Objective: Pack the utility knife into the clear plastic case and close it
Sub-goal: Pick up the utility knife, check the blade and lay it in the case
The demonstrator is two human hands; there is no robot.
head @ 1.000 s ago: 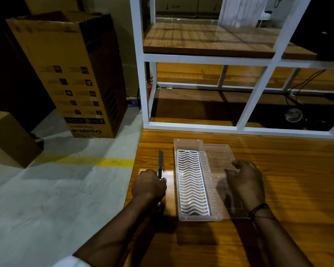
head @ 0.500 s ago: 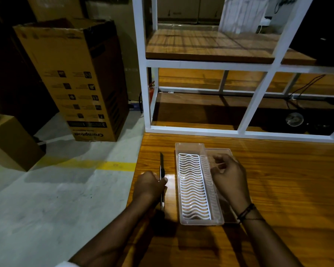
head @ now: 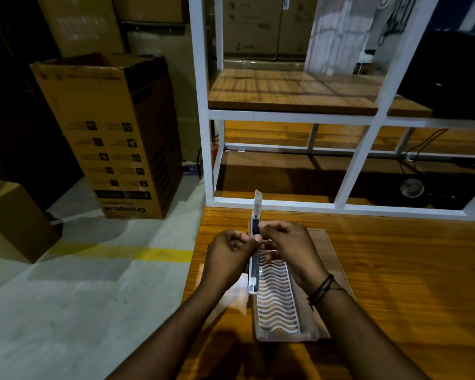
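Observation:
The utility knife (head: 254,267) is a long pale one with a dark slider and its blade out at the far end. It is lifted off the table, pointing away from me. My left hand (head: 228,256) grips its middle from the left. My right hand (head: 288,248) pinches it at the slider from the right. Below the hands the clear plastic case (head: 279,305) lies open on the wooden table (head: 395,283), with a white wavy insert in its left half and the clear lid (head: 327,250) flat to the right.
A white metal shelf frame (head: 285,202) with wooden boards stands along the table's far edge. The table's left edge runs just left of my left hand, with grey floor below. Cardboard boxes (head: 107,133) stand on the floor at the left.
My left hand lifted the knife off the table beside the case. My right hand left the lid and came over to grip the knife at its slider.

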